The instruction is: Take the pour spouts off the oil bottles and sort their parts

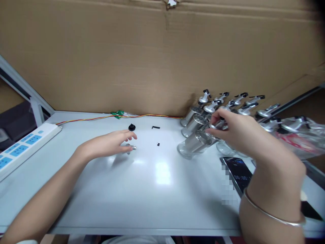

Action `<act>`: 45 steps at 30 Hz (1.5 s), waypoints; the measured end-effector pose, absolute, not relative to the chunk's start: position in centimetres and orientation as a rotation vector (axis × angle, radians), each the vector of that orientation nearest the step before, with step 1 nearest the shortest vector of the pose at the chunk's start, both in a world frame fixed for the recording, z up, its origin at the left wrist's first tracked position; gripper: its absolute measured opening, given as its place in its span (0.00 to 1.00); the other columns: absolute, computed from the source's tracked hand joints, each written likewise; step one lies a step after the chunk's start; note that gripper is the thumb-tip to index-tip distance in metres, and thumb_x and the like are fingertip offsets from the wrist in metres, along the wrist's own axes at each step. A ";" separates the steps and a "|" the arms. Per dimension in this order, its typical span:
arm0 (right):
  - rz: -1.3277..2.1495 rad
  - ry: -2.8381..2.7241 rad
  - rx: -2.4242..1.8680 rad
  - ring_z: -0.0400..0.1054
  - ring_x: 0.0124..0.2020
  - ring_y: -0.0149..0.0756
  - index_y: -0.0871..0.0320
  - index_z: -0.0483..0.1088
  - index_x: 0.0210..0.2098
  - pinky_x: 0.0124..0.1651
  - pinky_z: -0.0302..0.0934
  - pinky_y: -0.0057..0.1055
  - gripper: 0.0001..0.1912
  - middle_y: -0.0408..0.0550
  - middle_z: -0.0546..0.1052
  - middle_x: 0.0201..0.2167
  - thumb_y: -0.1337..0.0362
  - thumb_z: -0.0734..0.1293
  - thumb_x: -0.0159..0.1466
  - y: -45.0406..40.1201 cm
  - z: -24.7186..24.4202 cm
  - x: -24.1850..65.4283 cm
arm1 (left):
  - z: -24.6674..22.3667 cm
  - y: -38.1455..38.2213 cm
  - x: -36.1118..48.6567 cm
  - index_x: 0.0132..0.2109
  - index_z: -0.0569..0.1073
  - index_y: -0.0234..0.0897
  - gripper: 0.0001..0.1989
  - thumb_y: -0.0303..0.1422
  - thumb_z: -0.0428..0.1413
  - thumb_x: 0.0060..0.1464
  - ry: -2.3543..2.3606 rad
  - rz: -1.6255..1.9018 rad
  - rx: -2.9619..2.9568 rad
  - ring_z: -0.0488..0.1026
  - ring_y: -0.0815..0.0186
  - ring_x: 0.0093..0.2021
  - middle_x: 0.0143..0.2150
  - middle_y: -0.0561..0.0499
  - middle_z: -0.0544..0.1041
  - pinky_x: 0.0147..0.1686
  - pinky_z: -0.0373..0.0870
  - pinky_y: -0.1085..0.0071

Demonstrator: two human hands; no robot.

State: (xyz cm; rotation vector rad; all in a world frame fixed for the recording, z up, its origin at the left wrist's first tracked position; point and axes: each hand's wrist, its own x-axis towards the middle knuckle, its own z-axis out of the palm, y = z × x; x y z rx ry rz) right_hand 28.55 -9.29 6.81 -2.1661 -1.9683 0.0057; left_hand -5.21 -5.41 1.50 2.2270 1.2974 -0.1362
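Note:
My left hand [113, 144] hovers over the left middle of the table, fingers apart. Just under its thumb lies a small shiny metal piece [129, 149], partly covered. A round black cap [131, 127] sits beyond the fingertips. To the right are a black hex key [155, 127] and a tiny black part [158, 144]. My right hand [232, 130] is closed around the silver top [215, 126] of a glass dispenser bottle in the front of the group; the fingers hide part of it. Beside it stands a steel-sleeved glass jar [196, 144] without a top.
Several bottles with silver-and-black spouts [238, 98] crowd the back right. A phone [237, 173] showing a timer lies below my right hand. At left is a white power strip [25, 145]. Coloured wires [93, 118] run along the cardboard wall [114, 61]. Clear plastic wrap [309, 142] lies far right.

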 end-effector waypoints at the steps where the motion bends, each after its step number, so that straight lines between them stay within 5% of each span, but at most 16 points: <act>1: -0.012 -1.959 -2.193 0.59 0.20 0.29 0.55 0.60 0.30 0.25 0.50 0.26 0.11 0.39 0.68 0.20 0.68 0.69 0.55 -9.1 6.8 29.1 | 1.5 -5.4 -5.2 0.54 0.64 0.48 0.21 0.49 0.47 0.57 1.297 -0.136 2.226 0.69 0.59 0.51 0.59 0.52 0.66 0.47 0.65 0.69; 10: -0.073 -1.978 -2.238 0.60 0.23 0.31 0.53 0.62 0.35 0.26 0.51 0.27 0.13 0.40 0.69 0.23 0.66 0.70 0.54 -8.5 6.5 31.3 | 1.8 -5.6 -5.0 0.55 0.64 0.46 0.22 0.48 0.47 0.58 1.272 -0.115 2.215 0.70 0.58 0.51 0.59 0.50 0.66 0.45 0.64 0.69; 17: 0.257 -2.221 -1.897 0.64 0.21 0.31 0.54 0.66 0.38 0.25 0.54 0.27 0.11 0.42 0.73 0.23 0.58 0.68 0.58 -10.8 7.1 28.4 | 1.9 -6.8 -3.9 0.51 0.67 0.44 0.17 0.44 0.51 0.57 1.131 -0.047 2.162 0.71 0.60 0.46 0.53 0.49 0.70 0.40 0.66 0.68; 22: 0.427 -2.261 -1.459 0.65 0.23 0.29 0.55 0.64 0.45 0.26 0.56 0.24 0.18 0.42 0.74 0.28 0.57 0.68 0.58 -11.9 6.2 22.9 | -0.2 -9.5 0.7 0.59 0.58 0.43 0.38 0.41 0.64 0.43 0.739 0.524 1.940 0.59 0.54 0.62 0.63 0.44 0.60 0.58 0.59 0.57; 28: 0.801 -1.878 -1.110 0.66 0.28 0.29 0.58 0.65 0.30 0.31 0.59 0.25 0.07 0.42 0.74 0.27 0.66 0.69 0.53 -11.6 3.0 16.8 | -3.2 -10.9 4.0 0.50 0.64 0.38 0.29 0.31 0.63 0.40 0.768 0.943 1.589 0.71 0.55 0.48 0.48 0.48 0.72 0.47 0.70 0.61; 34: 1.406 -1.501 -0.861 0.67 0.25 0.29 0.59 0.66 0.21 0.31 0.61 0.27 0.13 0.43 0.73 0.21 0.58 0.69 0.55 -10.8 1.6 15.7 | -5.0 -10.2 3.2 0.46 0.68 0.37 0.23 0.32 0.64 0.40 0.779 0.860 1.619 0.72 0.60 0.43 0.41 0.52 0.73 0.40 0.72 0.68; 40: 1.437 -1.699 -0.836 0.58 0.19 0.24 0.60 0.62 0.17 0.25 0.53 0.24 0.21 0.40 0.65 0.16 0.54 0.65 0.61 -10.0 2.1 16.4 | -5.7 -9.2 2.8 0.41 0.69 0.36 0.19 0.32 0.63 0.38 0.728 0.739 1.661 0.71 0.62 0.40 0.37 0.54 0.72 0.37 0.70 0.70; 45: 1.269 -1.814 -0.829 0.60 0.21 0.26 0.60 0.62 0.17 0.27 0.54 0.25 0.24 0.42 0.66 0.17 0.50 0.63 0.62 -10.3 2.2 16.4 | -5.6 -9.0 2.7 0.41 0.67 0.37 0.20 0.31 0.60 0.37 0.719 0.662 1.726 0.71 0.62 0.41 0.37 0.54 0.72 0.38 0.69 0.72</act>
